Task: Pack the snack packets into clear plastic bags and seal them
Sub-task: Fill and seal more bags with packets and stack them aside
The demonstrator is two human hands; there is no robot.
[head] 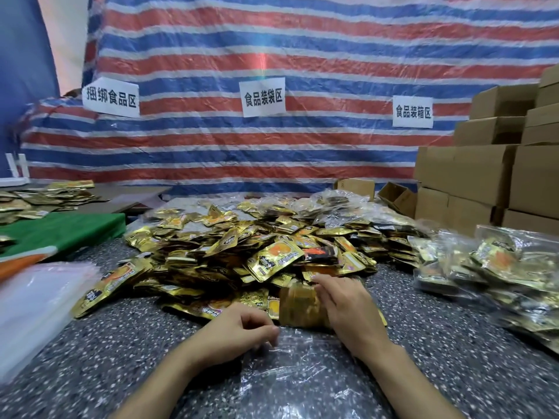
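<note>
A large heap of gold snack packets (242,246) covers the middle of the speckled table (121,343). A clear plastic bag (296,373) lies flat in front of me between my forearms. My left hand (239,328) pinches the bag's upper edge with curled fingers. My right hand (344,309) grips a blurred stack of gold packets (299,306) at the bag's mouth, right at the near edge of the heap.
Filled clear bags of packets (490,267) pile up at the right. A stack of empty clear bags (33,306) lies at the left, beside a green board (60,231). Cardboard boxes (484,164) stand at the back right. A striped tarp with paper signs hangs behind.
</note>
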